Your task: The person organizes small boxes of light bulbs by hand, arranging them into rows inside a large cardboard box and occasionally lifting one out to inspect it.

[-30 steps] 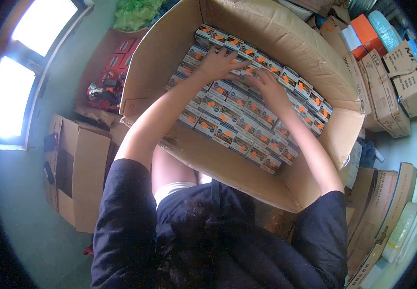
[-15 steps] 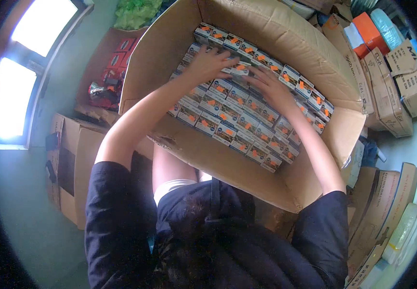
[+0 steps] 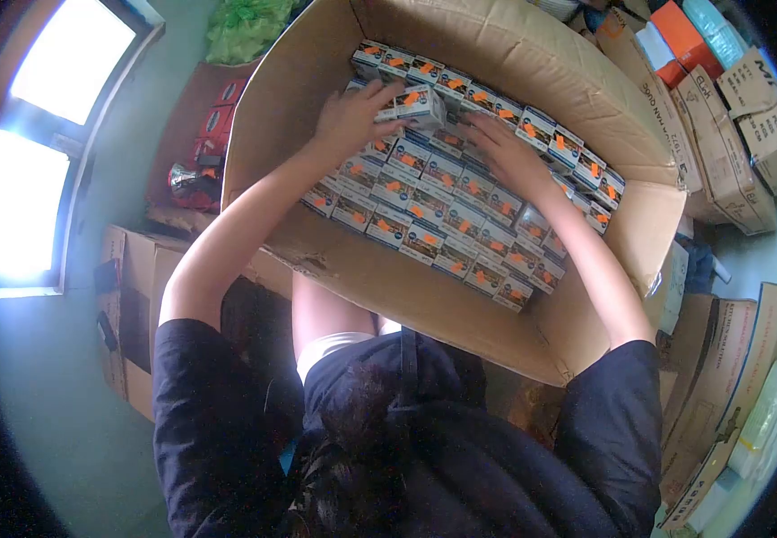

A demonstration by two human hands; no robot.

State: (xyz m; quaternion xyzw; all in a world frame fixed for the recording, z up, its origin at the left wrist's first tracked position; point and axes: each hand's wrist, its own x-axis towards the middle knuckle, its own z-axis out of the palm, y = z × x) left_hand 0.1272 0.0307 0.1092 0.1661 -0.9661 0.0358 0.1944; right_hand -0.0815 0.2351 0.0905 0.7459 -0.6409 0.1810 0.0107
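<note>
A big cardboard carton (image 3: 442, 318) stands open in front of me, holding rows of small white-and-blue printed boxes (image 3: 423, 240) with orange stickers. My left hand (image 3: 348, 117) grips one small box (image 3: 422, 108), tilted and raised above the layer near the far side. Its fingers wrap the box's left end. To the right, my right hand (image 3: 507, 160) has its fingers stretched out over the boxes, fingertips close to a gap beside the far row. Part of the layer is hidden under both forearms.
Stacked cardboard boxes (image 3: 720, 152) line the right side, with flattened cartons (image 3: 720, 386) below them. Another open carton (image 3: 137, 314) stands at the left, under a bright window (image 3: 25, 197). Beyond it lie red boxes (image 3: 218, 121) and a green plastic bag (image 3: 249, 31).
My left hand has moved left and lifted a small box out of the layer, tilting it. My right hand stays over nearly the same spot.
</note>
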